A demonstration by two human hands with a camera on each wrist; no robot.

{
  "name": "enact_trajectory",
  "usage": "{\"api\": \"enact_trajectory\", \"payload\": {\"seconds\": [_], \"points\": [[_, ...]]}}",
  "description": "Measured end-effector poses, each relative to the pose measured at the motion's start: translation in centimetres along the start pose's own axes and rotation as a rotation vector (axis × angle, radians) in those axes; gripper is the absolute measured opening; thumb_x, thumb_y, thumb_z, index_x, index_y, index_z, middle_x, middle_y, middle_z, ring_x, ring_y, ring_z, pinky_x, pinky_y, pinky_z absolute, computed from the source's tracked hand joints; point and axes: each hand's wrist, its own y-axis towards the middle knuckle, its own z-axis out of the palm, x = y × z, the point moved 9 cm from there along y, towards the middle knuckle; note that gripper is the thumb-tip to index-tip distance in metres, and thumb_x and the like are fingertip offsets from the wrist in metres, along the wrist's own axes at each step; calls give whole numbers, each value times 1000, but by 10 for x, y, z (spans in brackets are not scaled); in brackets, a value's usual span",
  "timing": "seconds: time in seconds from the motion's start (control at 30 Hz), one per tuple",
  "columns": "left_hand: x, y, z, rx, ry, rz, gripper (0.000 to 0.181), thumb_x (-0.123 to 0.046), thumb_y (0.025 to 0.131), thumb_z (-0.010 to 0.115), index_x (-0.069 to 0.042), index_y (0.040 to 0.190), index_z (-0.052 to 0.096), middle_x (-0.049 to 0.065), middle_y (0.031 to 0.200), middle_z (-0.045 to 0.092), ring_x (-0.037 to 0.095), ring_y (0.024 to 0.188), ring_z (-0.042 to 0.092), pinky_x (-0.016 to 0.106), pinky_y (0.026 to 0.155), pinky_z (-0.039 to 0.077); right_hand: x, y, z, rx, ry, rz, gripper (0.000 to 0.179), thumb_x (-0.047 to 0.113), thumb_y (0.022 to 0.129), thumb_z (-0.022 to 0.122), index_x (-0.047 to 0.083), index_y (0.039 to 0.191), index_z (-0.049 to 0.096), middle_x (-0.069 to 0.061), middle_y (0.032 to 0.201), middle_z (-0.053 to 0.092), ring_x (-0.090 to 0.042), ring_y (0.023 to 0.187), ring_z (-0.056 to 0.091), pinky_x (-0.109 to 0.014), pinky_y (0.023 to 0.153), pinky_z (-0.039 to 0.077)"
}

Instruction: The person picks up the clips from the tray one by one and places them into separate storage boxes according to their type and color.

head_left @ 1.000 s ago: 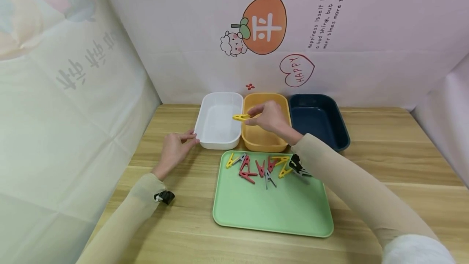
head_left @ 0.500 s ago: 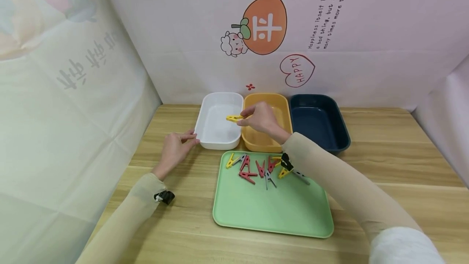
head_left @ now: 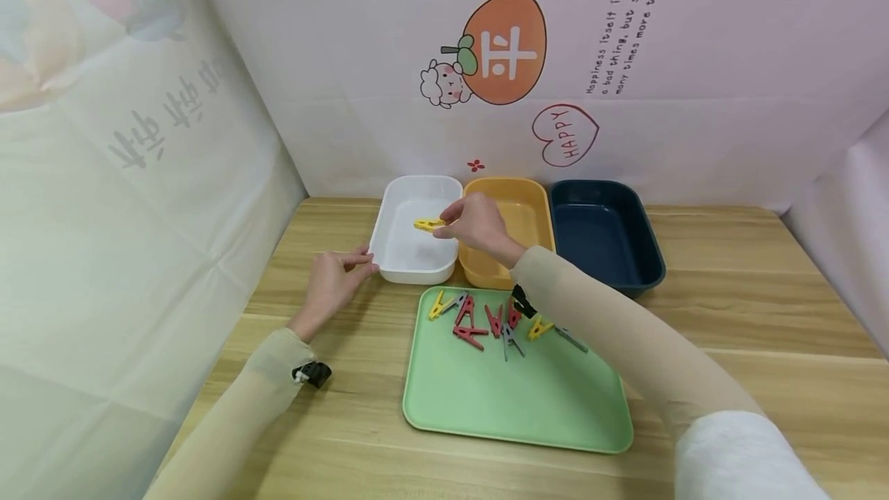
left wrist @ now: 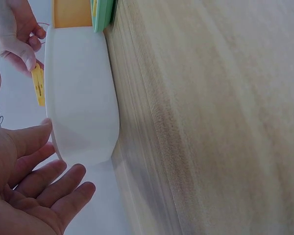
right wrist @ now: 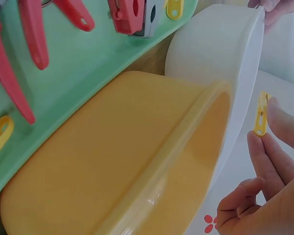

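Note:
My right hand [head_left: 478, 224] pinches a yellow clothespin [head_left: 428, 225] between thumb and fingers, above the inside of the white bin [head_left: 410, 276]. The right wrist view shows the same clothespin [right wrist: 261, 115] at my fingertips, apart from the bins. At the white bin's near left corner, my left hand [head_left: 332, 284] holds the edge with thumb and fingers. Its other fingers spread loosely in the left wrist view. Red, grey and yellow clothespins lie along the far side of the green tray [head_left: 514, 400]; my right forearm covers part of that area.
An orange bin [head_left: 531, 214] stands against the white one, with a dark blue bin [head_left: 604, 230] on its right. Behind them rises a printed cloth wall [head_left: 361, 99]. Another cloth [head_left: 104, 253] hangs at the left. The wooden table [head_left: 333, 438] carries everything.
My right hand has moved left with the yellow clothespin, from over the orange bin to over the white bin. My left hand has stayed at the white bin's corner.

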Motion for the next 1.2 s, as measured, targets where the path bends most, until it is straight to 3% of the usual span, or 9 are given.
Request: {"api": "enact_trajectory", "payload": {"seconds": [0.57,0.8,1.2], "points": [[-2,0,0,24,26,-10,23,-11,92,84,5,108,79,18,127,70,40,121,66,49,98,56,3,14,14,-13,-115,53,30,29,84,93,12,107,83,-2,102,78,-20,93,64,-34,81,53],[-2,0,1,20,20,-18,23,-12,92,84,4,108,79,18,126,70,40,121,66,49,99,56,1,18,16,-21,-112,71,29,28,82,94,13,104,83,-1,101,78,-21,93,64,-37,85,51],[-3,0,1,19,-19,-11,23,-7,91,84,9,106,78,21,124,70,40,118,68,50,98,56,2,24,24,1,-182,44,30,31,81,95,14,103,84,2,100,78,-19,95,61,-40,88,48]]}}
